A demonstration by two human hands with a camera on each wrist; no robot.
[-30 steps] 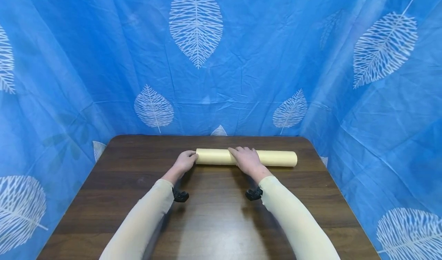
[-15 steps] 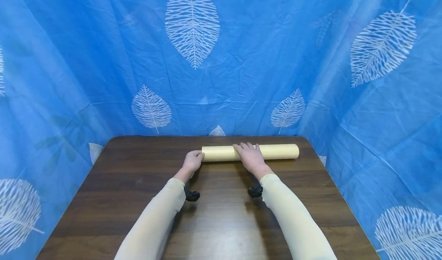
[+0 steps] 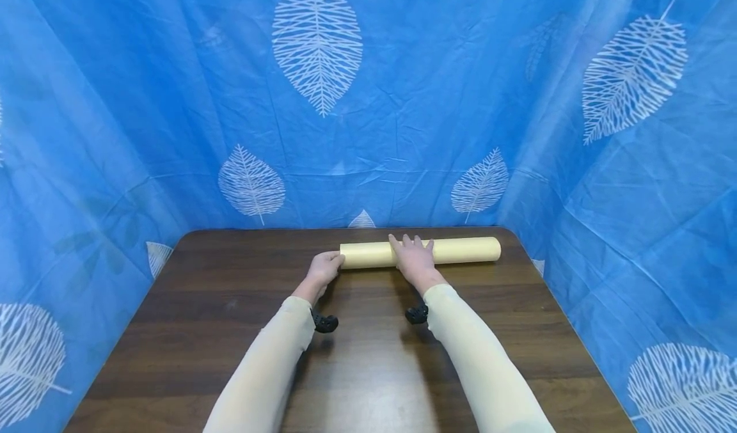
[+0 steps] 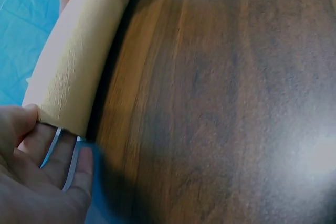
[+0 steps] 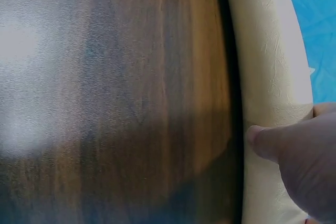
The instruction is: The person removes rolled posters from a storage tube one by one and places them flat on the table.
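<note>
A long pale yellow roll, finely creased on its surface, lies crosswise near the back edge of the table. At its left end my left hand pinches the rim. The left wrist view shows the thumb on the outside of the edge and the other fingers reaching in at the end. My right hand lies over the roll left of its middle, fingers spread toward the far side. In the right wrist view its thumb presses the near side, and its other fingers are mostly hidden behind the roll.
The dark wooden table has rounded back corners and a bright reflection near the front. A blue curtain with white leaf prints hangs behind it and along both sides. Black wrist straps stick out below both cream sleeves.
The roll has shifted slightly right and toward the back edge, and both hands have moved with it. My right fingers are more spread than before.
</note>
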